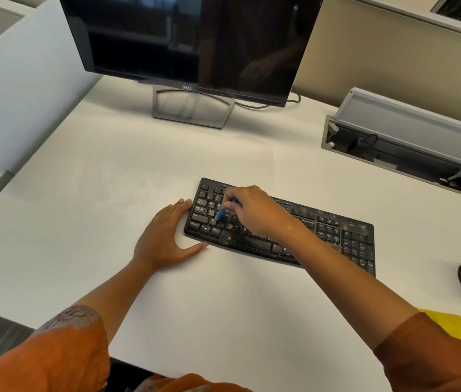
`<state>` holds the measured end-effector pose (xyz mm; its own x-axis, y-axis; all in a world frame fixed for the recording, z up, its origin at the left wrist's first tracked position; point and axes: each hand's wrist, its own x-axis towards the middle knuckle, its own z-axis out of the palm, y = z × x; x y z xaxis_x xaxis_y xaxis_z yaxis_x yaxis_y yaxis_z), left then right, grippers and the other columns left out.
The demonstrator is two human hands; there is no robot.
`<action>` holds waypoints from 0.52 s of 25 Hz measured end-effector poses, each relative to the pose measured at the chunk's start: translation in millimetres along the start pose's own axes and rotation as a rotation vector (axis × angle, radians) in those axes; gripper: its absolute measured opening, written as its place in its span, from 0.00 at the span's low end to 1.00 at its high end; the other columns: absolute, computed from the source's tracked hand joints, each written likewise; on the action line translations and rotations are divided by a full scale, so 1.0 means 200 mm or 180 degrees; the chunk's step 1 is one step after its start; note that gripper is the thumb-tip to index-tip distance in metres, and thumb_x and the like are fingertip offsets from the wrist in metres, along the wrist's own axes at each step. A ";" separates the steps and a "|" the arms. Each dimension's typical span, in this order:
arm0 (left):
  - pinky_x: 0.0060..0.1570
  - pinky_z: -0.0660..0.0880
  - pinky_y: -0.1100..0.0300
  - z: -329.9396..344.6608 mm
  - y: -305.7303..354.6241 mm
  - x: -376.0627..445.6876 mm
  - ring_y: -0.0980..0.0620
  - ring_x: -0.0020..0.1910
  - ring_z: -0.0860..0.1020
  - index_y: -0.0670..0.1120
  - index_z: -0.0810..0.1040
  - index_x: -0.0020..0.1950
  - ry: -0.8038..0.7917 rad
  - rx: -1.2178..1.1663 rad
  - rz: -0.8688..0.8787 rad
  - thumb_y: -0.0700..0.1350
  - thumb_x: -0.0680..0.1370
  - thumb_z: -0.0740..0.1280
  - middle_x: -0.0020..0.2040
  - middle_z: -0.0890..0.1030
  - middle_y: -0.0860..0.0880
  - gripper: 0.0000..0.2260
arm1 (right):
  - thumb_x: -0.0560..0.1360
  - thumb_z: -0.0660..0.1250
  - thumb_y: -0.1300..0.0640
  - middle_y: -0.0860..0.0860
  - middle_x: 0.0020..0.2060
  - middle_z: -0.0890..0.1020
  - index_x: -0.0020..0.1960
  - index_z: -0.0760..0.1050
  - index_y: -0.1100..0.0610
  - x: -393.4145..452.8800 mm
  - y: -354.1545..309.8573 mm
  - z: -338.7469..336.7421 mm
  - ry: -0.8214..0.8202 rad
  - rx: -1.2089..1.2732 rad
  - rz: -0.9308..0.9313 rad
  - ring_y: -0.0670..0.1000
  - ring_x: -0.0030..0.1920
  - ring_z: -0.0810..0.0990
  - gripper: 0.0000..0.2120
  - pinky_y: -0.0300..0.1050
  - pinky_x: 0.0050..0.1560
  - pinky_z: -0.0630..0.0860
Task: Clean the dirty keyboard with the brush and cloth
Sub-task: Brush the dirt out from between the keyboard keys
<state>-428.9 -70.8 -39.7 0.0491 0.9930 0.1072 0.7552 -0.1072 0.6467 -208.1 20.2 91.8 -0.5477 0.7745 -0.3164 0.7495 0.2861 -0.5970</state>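
Head view shows me the keyboard lying on the white counter, its long axis running from the upper left down to the right, a little tilted. The dirt sits mostly on the middle keys and on the right side. My right hand pinches the small blue brush, fingers closed around it, and the bristles touch the left letter keys. So the remaining dirt lies to the right of the brush, along the long axis. My left hand lies flat, fingers straight, pressing the left end of the keyboard. I judge the strokes should go rightward.
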 end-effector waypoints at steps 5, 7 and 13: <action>0.76 0.62 0.59 0.00 0.00 0.00 0.55 0.78 0.65 0.50 0.67 0.78 -0.0017 0.0005 -0.0026 0.68 0.68 0.74 0.75 0.72 0.53 0.43 | 0.82 0.62 0.57 0.48 0.41 0.84 0.48 0.78 0.55 -0.01 -0.01 0.06 -0.0036 -0.0033 0.0030 0.47 0.38 0.79 0.08 0.45 0.40 0.75; 0.76 0.62 0.58 0.00 -0.01 0.00 0.55 0.78 0.65 0.50 0.67 0.78 -0.0003 0.0013 -0.0012 0.68 0.68 0.74 0.76 0.72 0.53 0.43 | 0.83 0.60 0.58 0.43 0.38 0.81 0.50 0.78 0.56 -0.01 -0.01 0.04 0.0463 -0.0079 -0.0014 0.47 0.37 0.77 0.08 0.44 0.37 0.71; 0.76 0.59 0.62 0.01 -0.01 0.00 0.55 0.78 0.65 0.49 0.67 0.78 -0.0010 0.0025 0.0022 0.66 0.68 0.76 0.76 0.72 0.53 0.43 | 0.83 0.61 0.57 0.42 0.36 0.78 0.49 0.77 0.56 -0.04 -0.02 0.00 0.0063 -0.0067 -0.0085 0.45 0.34 0.74 0.08 0.43 0.34 0.67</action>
<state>-430.1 -69.6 -42.2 0.0564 0.9924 0.1091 0.7600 -0.1135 0.6399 -206.5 11.9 96.5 -0.5602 0.7774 -0.2859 0.7426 0.3184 -0.5892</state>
